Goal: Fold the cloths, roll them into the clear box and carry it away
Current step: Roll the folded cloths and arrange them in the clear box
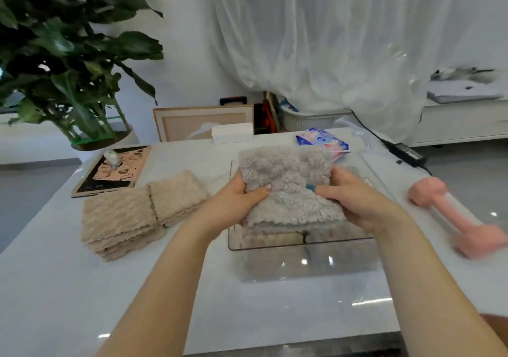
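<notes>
The bench [137, 288] carries the clear box [275, 248] straight ahead of the person. Cloth already shows through its near wall.

Above the box opening, the left grip [242, 197] and right grip [354, 194] each clamp one side of the grey cloth [286, 175], thumbs on top and fingers curled beneath. The cloth shows layered edges at its near side. It is not yet inside the box.

Probable faults:

1. The pile looks thick and springy. If either grip releases early, the layers may spring open.
2. The cloth appears nearly as wide as the box. Pushed down off-centre, it may catch on the rim or slide the box across the glossy bench.
3. The beige cloths [118, 219] are stacked left of the box, near the left forearm. A careless sweep may topple them.
4. The pink dumbbell [456, 219] lies right of the box, close to the bench edge. A knock may send it off.
5. The wipes pack [321, 139] lies just behind the box and may be pushed back.
</notes>
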A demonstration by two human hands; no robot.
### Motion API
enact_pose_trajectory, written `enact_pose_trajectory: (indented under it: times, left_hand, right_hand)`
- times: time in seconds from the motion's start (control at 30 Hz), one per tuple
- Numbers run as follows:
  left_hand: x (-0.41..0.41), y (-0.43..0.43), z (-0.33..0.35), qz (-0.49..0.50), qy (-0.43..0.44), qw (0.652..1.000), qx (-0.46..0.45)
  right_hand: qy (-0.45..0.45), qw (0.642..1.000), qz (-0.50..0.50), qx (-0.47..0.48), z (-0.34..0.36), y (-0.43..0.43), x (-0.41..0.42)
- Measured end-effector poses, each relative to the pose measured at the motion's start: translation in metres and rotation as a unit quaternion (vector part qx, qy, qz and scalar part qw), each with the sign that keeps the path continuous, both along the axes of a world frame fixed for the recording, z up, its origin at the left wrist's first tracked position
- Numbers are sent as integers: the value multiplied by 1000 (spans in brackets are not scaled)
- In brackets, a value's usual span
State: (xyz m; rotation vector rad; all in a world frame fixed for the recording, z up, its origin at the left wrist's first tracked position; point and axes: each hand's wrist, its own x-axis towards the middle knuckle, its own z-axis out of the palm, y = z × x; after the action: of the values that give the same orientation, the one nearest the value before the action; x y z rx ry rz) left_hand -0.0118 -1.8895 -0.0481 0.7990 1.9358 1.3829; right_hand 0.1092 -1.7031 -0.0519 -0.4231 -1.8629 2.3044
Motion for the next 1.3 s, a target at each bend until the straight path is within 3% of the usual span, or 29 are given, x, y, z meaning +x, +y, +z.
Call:
enact_pose_trajectory:
  times: [0.17,0.27,0.37,0.43,0.5,0.57,0.63,0.7,0.83,0.9,1.03,1.3]
  left_hand:
    - [13,78,-3,-30,-38,998,47]
    - [12,110,-20,-37,-162,984,62]
    - [4,129,-35,-25,-319,946,59]
    - [4,136,-41,-10,-352,936,20]
    - [8,140,-48,-39,-268,961,-55]
    - [17,141,-57,-99,-85,980,-147]
    - [22,142,-70,-104,34,975,-194]
    - [22,144,-79,-66,91,976,-184]
    - [22,148,-80,-12,218,966,-137]
    - [20,148,-81,-17,242,958,-155]
    - [17,144,-83,-58,256,936,-236]
    - [22,131,-65,-28,247,939,-236]
  right_hand:
    - [24,994,-109,1,-5,65,24]
    - [-26,989,-143,40,-19,91,28]
    - [-87,984,-150,30,-17,107,37]
    - [-137,977,-130,94,-11,112,40]
    - [-210,941,-66,258,-10,114,35]
    - [-269,858,34,436,-16,110,23]
    - [-298,790,77,531,-30,105,10]
    - [-284,772,61,565,-45,105,2]
    - [-199,793,-44,574,-62,105,-1]
    - [-197,779,-52,593,-65,100,-1]
    - [-275,726,4,630,-67,92,-3]
    - [-336,677,-26,655,-37,80,1]
